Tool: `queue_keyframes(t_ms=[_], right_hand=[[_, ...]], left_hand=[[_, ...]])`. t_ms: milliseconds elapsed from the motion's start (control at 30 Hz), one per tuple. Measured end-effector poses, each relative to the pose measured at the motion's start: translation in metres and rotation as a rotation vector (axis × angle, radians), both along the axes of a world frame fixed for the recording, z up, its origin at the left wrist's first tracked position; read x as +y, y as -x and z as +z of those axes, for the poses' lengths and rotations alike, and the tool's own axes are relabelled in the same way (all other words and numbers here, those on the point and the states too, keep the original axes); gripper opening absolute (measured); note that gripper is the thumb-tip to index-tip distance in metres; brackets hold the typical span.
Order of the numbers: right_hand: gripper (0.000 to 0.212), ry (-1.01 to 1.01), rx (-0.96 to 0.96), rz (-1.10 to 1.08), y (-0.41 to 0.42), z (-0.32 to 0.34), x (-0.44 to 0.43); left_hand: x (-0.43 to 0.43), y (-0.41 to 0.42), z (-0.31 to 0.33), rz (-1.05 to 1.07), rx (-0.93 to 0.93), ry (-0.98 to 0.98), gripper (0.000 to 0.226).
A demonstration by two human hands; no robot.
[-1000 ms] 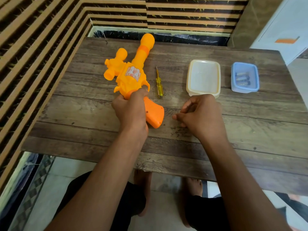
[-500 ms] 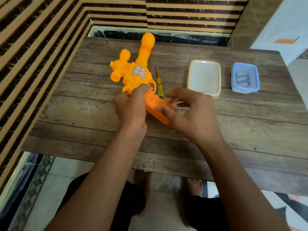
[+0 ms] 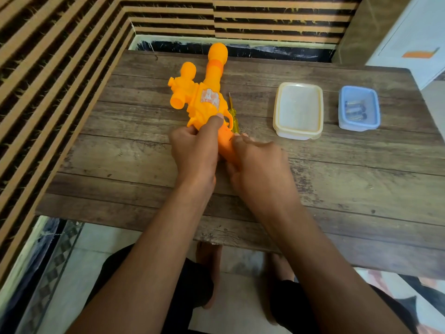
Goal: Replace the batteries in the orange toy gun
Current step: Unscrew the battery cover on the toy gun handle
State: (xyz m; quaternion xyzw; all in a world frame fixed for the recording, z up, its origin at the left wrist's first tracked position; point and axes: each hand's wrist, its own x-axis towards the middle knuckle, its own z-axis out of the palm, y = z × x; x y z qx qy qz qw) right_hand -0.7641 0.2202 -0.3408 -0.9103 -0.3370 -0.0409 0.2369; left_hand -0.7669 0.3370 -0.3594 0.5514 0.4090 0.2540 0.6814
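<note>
The orange toy gun (image 3: 204, 97) lies on the wooden table (image 3: 337, 189), barrel pointing away from me. My left hand (image 3: 195, 153) grips it just behind the trigger, thumb on the body. My right hand (image 3: 257, 169) wraps the orange handle from the right and hides most of it. A yellow screwdriver (image 3: 233, 116) lies on the table just right of the gun, its near end by my right fingertips. Batteries (image 3: 355, 110) sit in a small blue tub (image 3: 358, 125) at the right.
A white rectangular container (image 3: 298, 131) with a cream rim stands between the gun and the blue tub. A striped wall runs along the table's left and far sides. The table's near edge is above my knees.
My right hand moved from the bare table onto the gun's handle and closed around it. The gun shifted slightly away from me under my left hand.
</note>
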Motion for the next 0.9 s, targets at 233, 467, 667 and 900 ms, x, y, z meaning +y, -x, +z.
queue_keyframes(t_ms=[233,467,667,900], right_hand=[[0.014,0.024,-0.083,-0.006,0.002,0.004,0.005],[0.014,0.072,-0.162,-0.041,0.000,-0.008,0.012],[0.010,0.070,-0.172,-0.016,0.003,-0.006,0.011],[0.012,0.029,-0.139,-0.012,0.006,-0.002,0.002]], left_hand=[[0.000,0.001,-0.008,-0.033,-0.060,-0.036,0.028],[0.002,0.001,-0.013,0.001,-0.043,-0.036,0.039],[0.004,0.001,-0.011,0.039,-0.040,-0.003,0.036],[0.002,0.003,-0.008,0.040,-0.044,-0.027,0.044]])
